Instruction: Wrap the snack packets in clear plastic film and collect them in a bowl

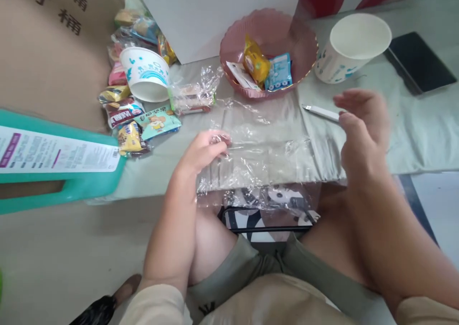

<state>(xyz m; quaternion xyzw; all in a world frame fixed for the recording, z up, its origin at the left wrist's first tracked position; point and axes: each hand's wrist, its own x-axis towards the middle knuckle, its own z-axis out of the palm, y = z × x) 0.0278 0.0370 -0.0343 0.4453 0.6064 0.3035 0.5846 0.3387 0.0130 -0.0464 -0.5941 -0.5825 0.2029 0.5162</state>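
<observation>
A clear, crinkled plastic bag (258, 160) lies over the front edge of the cloth-covered table and hangs partly above my lap. Its left side is pinched between the thumb and curled fingers of my left hand (206, 150). Over on the right, my right hand (366, 133) is raised, slightly blurred, with thumb and fingers apart and nothing visible in it. Close to its thumb lies a white utility knife (321, 113), its tip pointing left; the other end is hidden by the hand.
A pink bowl (229, 42) holds several small packets. Right of it are a paper tub (335, 59) and a black phone (421, 61). Another tub (147, 73) stands among wrapped snacks (124, 112) and a clear-wrapped packet (193, 97). A teal container (89, 186) and cardboard box (71, 66) border the left.
</observation>
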